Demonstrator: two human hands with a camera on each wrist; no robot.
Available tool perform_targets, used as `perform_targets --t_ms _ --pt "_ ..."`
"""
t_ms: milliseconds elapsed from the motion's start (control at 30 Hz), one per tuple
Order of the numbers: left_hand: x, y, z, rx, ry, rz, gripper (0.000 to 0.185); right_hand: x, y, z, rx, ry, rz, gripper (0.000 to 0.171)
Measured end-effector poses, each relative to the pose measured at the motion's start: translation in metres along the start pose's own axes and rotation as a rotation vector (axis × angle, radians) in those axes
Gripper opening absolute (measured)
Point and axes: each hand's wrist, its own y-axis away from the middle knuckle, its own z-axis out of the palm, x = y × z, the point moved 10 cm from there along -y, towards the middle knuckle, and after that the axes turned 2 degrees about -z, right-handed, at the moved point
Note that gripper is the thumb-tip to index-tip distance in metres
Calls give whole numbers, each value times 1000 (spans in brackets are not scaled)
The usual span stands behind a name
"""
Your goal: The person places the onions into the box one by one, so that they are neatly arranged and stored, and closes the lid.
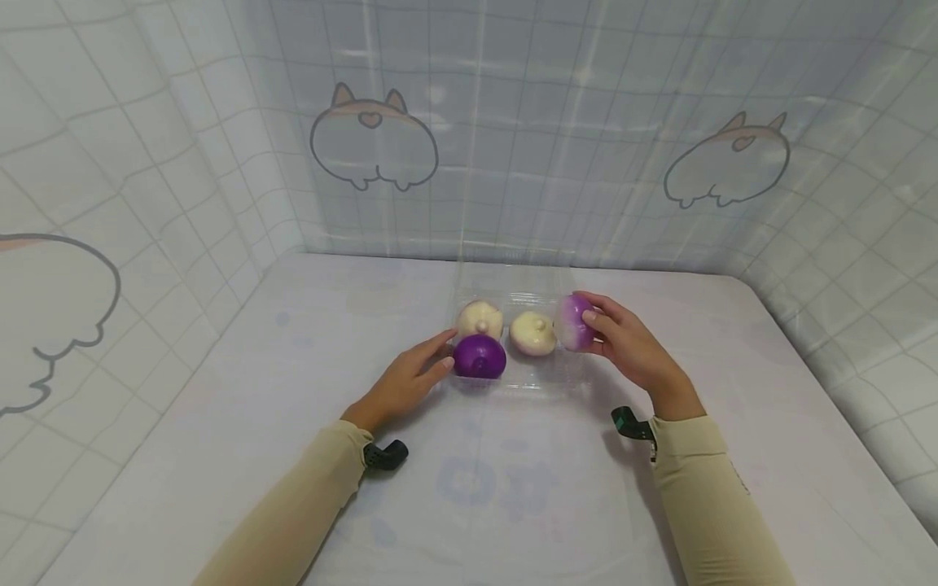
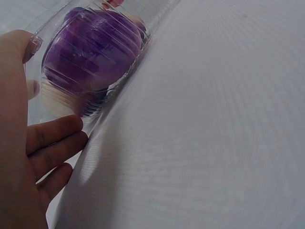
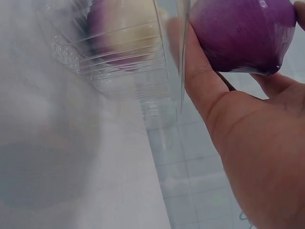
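A clear plastic tray [image 1: 560,374] on the table holds a deep purple turnip-like ball [image 1: 479,356] at its front left and two cream ones [image 1: 480,319] [image 1: 532,334] behind and beside it. My left hand [image 1: 432,360] rests with straight fingers against the tray's left wall, next to the purple ball [image 2: 90,52]; the ridged tray wall [image 2: 62,102] lies between thumb and fingers [image 2: 55,136]. My right hand [image 1: 602,330] grips a purple-and-white ball [image 1: 572,321] at the tray's right end. In the right wrist view that ball [image 3: 238,28] sits in the hand [image 3: 214,95] beside the tray [image 3: 119,67].
The table [image 1: 513,488] is covered in a pale printed cloth. Checked curtain walls [image 1: 513,138] with cartoon drawings close it in at the back and on both sides. Both sleeves are beige, with a small dark camera mount at each wrist.
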Motion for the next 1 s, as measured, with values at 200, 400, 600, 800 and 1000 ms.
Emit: perform_targets --t_ms 200,400,600,800,1000 --pt "0 0 0 4 -5 5 58 0 0 1 -8 92 0 57" --pt "-1 0 0 -3 0 1 58 -2 0 3 -6 188 0 60" --pt "1 -1 0 -9 4 2 57 -8 2 10 -28 440 -13 67" --pt "1 -1 0 -12 6 1 57 -12 1 22 -68 538 -21 69" --pt "1 -1 0 -8 -4 2 57 -17 3 35 -88 674 -43 77"
